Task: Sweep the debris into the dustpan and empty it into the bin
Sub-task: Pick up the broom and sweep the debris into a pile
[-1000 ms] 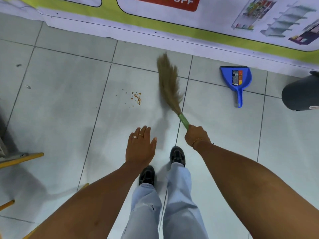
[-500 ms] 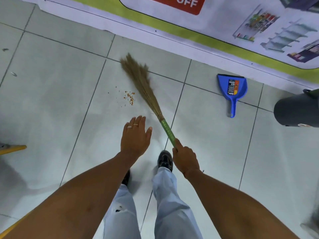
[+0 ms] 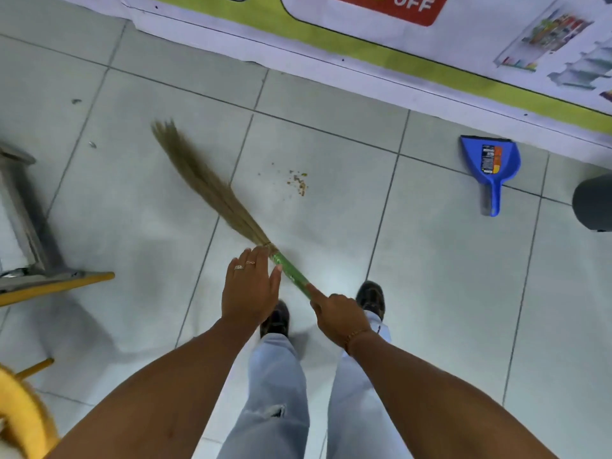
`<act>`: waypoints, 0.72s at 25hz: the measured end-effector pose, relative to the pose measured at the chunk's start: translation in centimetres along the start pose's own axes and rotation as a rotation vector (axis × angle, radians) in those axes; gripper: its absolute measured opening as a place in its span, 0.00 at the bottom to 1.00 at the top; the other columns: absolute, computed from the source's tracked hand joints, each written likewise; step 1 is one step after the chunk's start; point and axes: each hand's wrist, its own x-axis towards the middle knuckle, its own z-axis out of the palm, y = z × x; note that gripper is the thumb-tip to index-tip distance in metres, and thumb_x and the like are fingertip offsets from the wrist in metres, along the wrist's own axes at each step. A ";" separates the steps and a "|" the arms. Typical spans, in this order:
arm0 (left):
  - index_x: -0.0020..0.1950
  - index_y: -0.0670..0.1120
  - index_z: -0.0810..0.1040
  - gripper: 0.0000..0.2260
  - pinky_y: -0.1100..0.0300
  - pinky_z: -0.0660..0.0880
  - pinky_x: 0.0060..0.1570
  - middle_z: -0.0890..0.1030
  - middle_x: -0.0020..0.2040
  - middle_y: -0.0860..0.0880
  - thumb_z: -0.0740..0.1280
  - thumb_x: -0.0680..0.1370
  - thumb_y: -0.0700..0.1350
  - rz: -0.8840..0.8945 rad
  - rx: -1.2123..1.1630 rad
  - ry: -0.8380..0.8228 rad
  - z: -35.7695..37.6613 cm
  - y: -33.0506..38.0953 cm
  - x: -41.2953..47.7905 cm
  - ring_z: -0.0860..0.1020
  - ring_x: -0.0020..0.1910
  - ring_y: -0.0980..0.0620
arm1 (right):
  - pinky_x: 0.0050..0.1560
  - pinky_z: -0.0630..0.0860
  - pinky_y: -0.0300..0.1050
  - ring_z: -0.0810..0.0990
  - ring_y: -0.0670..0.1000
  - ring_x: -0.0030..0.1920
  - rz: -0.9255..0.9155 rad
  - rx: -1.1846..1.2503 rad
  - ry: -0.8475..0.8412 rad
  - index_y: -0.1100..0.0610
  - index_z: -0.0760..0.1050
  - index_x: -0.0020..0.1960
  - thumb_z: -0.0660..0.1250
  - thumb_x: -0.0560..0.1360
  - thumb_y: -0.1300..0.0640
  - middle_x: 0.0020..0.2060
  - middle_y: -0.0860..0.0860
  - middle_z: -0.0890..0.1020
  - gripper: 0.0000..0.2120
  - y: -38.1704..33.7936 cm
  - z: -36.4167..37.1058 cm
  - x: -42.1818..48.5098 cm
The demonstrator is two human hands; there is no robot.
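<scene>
My right hand (image 3: 337, 318) grips the green handle of a grass broom (image 3: 205, 187). Its brown bristles slant up and left across the tiled floor, blurred. A small patch of brown crumbs (image 3: 298, 182) lies on the floor to the right of the bristles, apart from them. My left hand (image 3: 248, 289) hovers flat with fingers apart beside the broom's handle and holds nothing. A blue dustpan (image 3: 491, 167) lies on the floor at the right, near the wall, handle pointing toward me. The dark bin (image 3: 594, 202) shows partly at the right edge.
A printed banner (image 3: 364, 44) runs along the wall at the top. A metal frame with yellow-tipped legs (image 3: 43, 276) stands at the left, and something yellow (image 3: 20, 422) sits at the bottom left corner. My feet in dark shoes (image 3: 371, 298) stand below the hands.
The broom head has swung from the right of the crumbs to their left. The view has shifted, so the crumbs and dustpan now sit further right.
</scene>
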 end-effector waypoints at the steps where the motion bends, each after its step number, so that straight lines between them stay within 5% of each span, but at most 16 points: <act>1: 0.58 0.37 0.75 0.23 0.45 0.78 0.54 0.83 0.52 0.38 0.52 0.77 0.52 -0.017 0.040 -0.021 -0.4 -2.0 -0.8 0.80 0.52 0.38 | 0.41 0.66 0.49 0.80 0.63 0.50 -0.011 -0.002 -0.047 0.44 0.53 0.76 0.51 0.82 0.55 0.51 0.64 0.80 0.24 -1.7 1.2 0.0; 8: 0.64 0.38 0.72 0.20 0.44 0.72 0.63 0.79 0.60 0.38 0.59 0.79 0.50 -0.061 0.049 -0.099 0.0 -7.1 -2.2 0.76 0.62 0.39 | 0.52 0.76 0.52 0.79 0.63 0.55 0.165 0.067 -0.152 0.55 0.66 0.70 0.51 0.80 0.57 0.56 0.62 0.79 0.19 -8.1 3.6 2.5; 13: 0.68 0.40 0.68 0.21 0.45 0.66 0.69 0.75 0.66 0.40 0.59 0.80 0.50 -0.049 -0.001 -0.139 1.3 -6.0 -2.4 0.70 0.68 0.40 | 0.48 0.73 0.48 0.79 0.61 0.56 0.318 0.175 -0.120 0.56 0.67 0.69 0.52 0.80 0.56 0.57 0.60 0.79 0.19 -7.5 2.4 3.7; 18: 0.64 0.38 0.73 0.21 0.43 0.72 0.62 0.80 0.59 0.38 0.58 0.77 0.50 -0.042 0.014 -0.094 1.1 -5.5 -1.5 0.76 0.62 0.38 | 0.47 0.72 0.47 0.79 0.61 0.57 0.424 0.179 -0.117 0.59 0.66 0.69 0.52 0.80 0.60 0.57 0.60 0.79 0.18 -4.0 1.1 2.7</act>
